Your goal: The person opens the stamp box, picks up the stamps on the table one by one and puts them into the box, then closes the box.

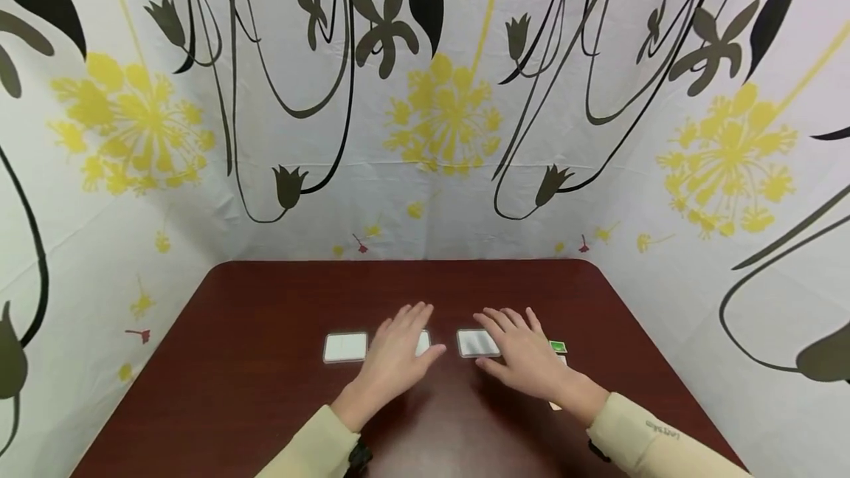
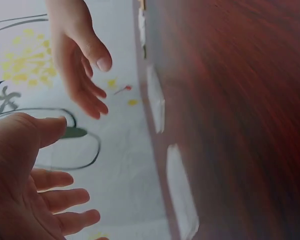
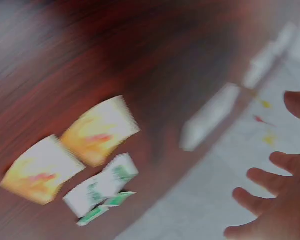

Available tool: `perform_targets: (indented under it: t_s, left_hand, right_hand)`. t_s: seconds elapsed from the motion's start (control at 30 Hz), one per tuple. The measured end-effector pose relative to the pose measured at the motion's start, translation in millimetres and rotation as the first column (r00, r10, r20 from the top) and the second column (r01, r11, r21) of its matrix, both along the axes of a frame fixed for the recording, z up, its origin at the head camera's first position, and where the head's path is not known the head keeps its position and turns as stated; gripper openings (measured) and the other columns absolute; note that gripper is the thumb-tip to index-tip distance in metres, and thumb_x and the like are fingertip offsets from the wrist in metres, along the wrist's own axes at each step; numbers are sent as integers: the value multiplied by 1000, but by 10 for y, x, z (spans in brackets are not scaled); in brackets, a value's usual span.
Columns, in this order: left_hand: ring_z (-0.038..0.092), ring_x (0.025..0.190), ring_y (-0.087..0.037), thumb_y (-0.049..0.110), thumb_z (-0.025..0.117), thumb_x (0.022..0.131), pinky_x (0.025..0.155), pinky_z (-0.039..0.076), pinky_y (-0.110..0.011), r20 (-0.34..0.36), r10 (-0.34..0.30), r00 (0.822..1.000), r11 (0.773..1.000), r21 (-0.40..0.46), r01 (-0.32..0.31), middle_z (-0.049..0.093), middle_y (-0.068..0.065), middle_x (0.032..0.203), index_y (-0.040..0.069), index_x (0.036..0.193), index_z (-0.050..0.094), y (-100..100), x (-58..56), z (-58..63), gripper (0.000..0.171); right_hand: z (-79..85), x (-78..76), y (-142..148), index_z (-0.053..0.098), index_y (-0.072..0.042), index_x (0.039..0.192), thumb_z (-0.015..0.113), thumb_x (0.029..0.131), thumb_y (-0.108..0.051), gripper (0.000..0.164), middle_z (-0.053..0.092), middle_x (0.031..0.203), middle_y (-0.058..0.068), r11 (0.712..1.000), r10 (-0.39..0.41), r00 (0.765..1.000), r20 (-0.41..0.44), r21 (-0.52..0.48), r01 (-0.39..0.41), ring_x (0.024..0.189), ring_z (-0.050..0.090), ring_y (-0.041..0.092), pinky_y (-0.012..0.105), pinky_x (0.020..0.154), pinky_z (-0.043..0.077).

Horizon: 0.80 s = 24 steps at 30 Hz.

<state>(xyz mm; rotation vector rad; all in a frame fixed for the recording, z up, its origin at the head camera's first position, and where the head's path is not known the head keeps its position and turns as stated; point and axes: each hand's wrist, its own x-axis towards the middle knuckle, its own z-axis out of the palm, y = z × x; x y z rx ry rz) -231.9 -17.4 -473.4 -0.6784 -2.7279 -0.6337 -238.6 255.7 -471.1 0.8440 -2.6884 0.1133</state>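
Observation:
My left hand hovers above the table with its fingers extended, partly covering a white rectangular piece. Another white rectangle with a grey edge lies to its left. A third white rectangle sits beside the fingers of my right hand, which is spread over the table and holds nothing. In the right wrist view, two yellow-orange and white packets lie side by side, near smaller white and green packets. The head view shows only bits of these, since my right hand hides most of them.
The dark red-brown table has rounded far corners. A white cloth with a floral print hangs behind it and along both sides.

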Motion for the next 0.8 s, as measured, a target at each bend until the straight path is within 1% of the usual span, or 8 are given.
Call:
perform_targets:
  t_s: [0.1, 0.17, 0.3, 0.43, 0.53, 0.63, 0.8]
  left_hand:
    - [43, 139, -33, 52, 62, 97, 105, 41, -54, 44, -36, 998, 999, -10, 36, 48, -9, 151, 12, 152, 46, 159, -106, -77, 70]
    - [48, 136, -32, 49, 64, 97, 104, 44, -52, 60, -58, 997, 998, -6, 59, 53, -10, 146, 10, 149, 49, 237, -179, -114, 67]
    - [56, 126, -29, 46, 68, 95, 99, 48, -45, 71, -88, 994, 996, -24, 90, 60, -11, 137, 9, 145, 54, 336, -326, -170, 64]
    - [60, 119, -28, 47, 70, 93, 95, 51, -43, 104, -114, 988, 991, -53, 120, 63, -10, 132, 10, 141, 58, 404, -447, -221, 62]
    - [60, 117, -28, 47, 73, 91, 93, 51, -43, 123, -138, 983, 988, -57, 146, 64, -10, 129, 9, 138, 61, 458, -514, -244, 62]
    - [60, 115, -29, 48, 75, 89, 92, 51, -42, 139, -157, 978, 983, -74, 168, 64, -10, 128, 8, 136, 62, 518, -556, -266, 64]
    - [58, 110, -28, 56, 77, 84, 88, 51, -43, 166, -163, 973, 974, -128, 186, 62, -8, 124, 8, 135, 62, 622, -621, -306, 71]
  right_hand:
    - [-111, -79, 87, 55, -14, 143, 75, 87, -49, 69, 56, 140, 6, 999, 41, 999, 10, 19, -42, 127, 51, 33, 72, 104, 28]
    - [-158, -127, 127, 58, -13, 140, 76, 87, -46, 65, 58, 136, 5, 997, 71, 997, 22, 18, -71, 125, 52, 31, 72, 103, 29]
    - [-227, -238, 180, 60, -12, 137, 76, 88, -41, 60, 60, 132, 4, 992, 121, 992, 24, 37, -122, 123, 53, 29, 72, 103, 30]
    - [-261, -340, 254, 61, -15, 135, 75, 90, -41, 55, 60, 130, 2, 989, 137, 990, 34, 47, -139, 123, 52, 28, 71, 105, 28]
    - [-276, -401, 317, 63, -17, 134, 74, 91, -41, 51, 61, 130, 1, 989, 141, 989, 55, 28, -142, 124, 52, 28, 71, 106, 27]
    - [-311, -441, 376, 64, -17, 132, 73, 92, -43, 48, 62, 129, 0, 989, 144, 987, 75, 23, -146, 124, 52, 27, 70, 106, 27]
    - [-354, -470, 436, 65, -19, 131, 74, 90, -43, 48, 62, 128, -2, 988, 150, 985, 88, 23, -152, 124, 52, 26, 70, 105, 29]
